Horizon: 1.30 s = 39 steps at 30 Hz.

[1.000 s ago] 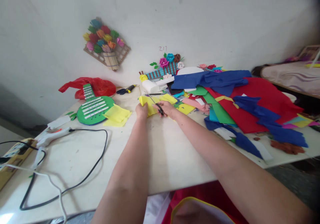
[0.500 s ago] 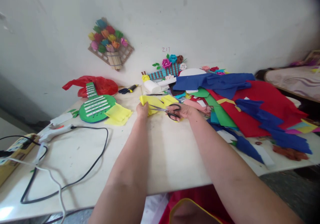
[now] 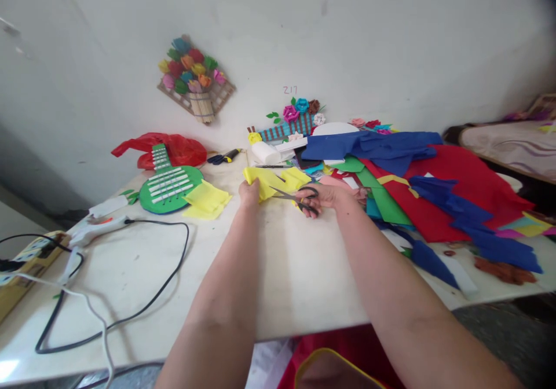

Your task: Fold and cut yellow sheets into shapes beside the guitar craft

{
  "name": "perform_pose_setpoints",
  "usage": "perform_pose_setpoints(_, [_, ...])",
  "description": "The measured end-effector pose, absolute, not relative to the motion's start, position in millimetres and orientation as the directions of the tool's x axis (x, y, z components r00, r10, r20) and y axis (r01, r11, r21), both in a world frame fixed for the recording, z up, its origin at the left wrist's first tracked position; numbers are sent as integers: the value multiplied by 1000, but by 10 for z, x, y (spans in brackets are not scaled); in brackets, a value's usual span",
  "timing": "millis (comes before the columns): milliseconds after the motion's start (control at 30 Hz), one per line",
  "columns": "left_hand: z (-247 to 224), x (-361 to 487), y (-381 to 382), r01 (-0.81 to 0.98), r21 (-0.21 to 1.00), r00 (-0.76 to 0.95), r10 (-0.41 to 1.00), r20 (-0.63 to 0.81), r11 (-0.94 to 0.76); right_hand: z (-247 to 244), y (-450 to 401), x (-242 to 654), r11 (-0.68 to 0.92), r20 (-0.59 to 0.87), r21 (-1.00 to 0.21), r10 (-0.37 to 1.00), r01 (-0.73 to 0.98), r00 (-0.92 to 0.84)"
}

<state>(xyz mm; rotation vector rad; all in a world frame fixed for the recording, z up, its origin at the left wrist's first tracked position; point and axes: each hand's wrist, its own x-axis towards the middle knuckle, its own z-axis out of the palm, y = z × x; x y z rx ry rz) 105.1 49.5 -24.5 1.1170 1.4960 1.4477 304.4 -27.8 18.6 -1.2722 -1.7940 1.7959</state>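
Note:
My left hand (image 3: 249, 193) is closed on the near left edge of a sheet of yellow crepe paper (image 3: 270, 182). In my right hand (image 3: 320, 197) are black-handled scissors (image 3: 284, 195), fingers in the loops and blades parted. The blades point left, at the paper's near edge; whether they touch it I cannot tell. More yellow paper (image 3: 297, 177) lies just behind the scissors. To the left, a folded stack of yellow paper (image 3: 208, 199) overlaps a green guitar-shaped piece with white strips (image 3: 167, 187).
A glue gun (image 3: 98, 231) and its black cable (image 3: 185, 244) lie at the left, near a power strip (image 3: 32, 267). Blue cloth-like paper (image 3: 369, 149) and red sheets (image 3: 469, 180) pile up at the right. Pliers (image 3: 225, 156) and a white roll (image 3: 266, 153) are at the back.
The scissors have drawn back slightly to the right and toward me, their blades opening wider. My left hand keeps its hold on the yellow paper. The view has shifted a little.

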Motion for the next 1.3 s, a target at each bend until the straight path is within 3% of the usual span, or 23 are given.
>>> perform_pose_setpoints(100, [-219, 1083, 466, -76, 997, -271, 963, 1, -23, 175, -273, 2984, -145, -331, -925, 762, 351, -557])
perform_pose_setpoints(367, [-168, 1124, 440, -213, 977, -258, 966, -32, -24, 220, -315, 2818, -145, -324, -917, 812, 371, -485])
perform_pose_setpoints(867, [-147, 1175, 450, -208, 978, -282, 956, -77, 18, 133, -290, 2701, -140, -257, -949, 863, 283, -434])
perform_pose_setpoints(1300, [-91, 1243, 419, -441, 897, -331, 936, -122, -39, 174, -333, 2726, -163, -267, -955, 837, 249, -478])
